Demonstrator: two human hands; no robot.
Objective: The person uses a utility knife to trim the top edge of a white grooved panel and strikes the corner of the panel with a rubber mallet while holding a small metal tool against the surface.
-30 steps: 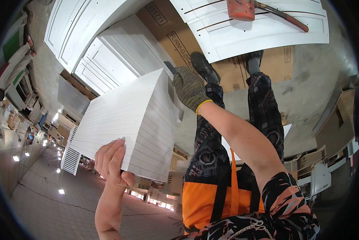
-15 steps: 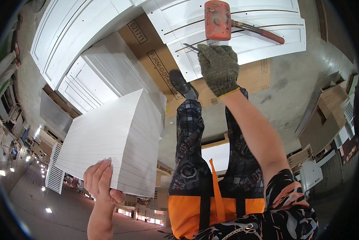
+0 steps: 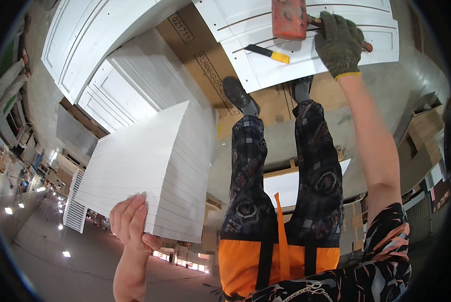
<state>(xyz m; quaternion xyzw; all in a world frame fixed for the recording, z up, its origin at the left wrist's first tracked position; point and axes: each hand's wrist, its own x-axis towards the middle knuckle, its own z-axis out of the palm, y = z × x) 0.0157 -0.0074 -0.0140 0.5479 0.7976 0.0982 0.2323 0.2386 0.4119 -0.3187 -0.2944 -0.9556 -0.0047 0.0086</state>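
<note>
One bare left hand (image 3: 130, 221) gripped a white block (image 3: 130, 161), gloved right hand (image 3: 339, 44) clutched a beat-up red mallet (image 3: 289, 21), cutter (image 3: 267, 53) lay nearby

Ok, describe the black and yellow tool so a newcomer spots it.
Find the white panels at the top, right of centre. On them lies a red mallet, its handle under the gloved right hand. The tool is just below and left of the mallet's head: slim, black with a yellow end, unlike the red mallet.
</note>
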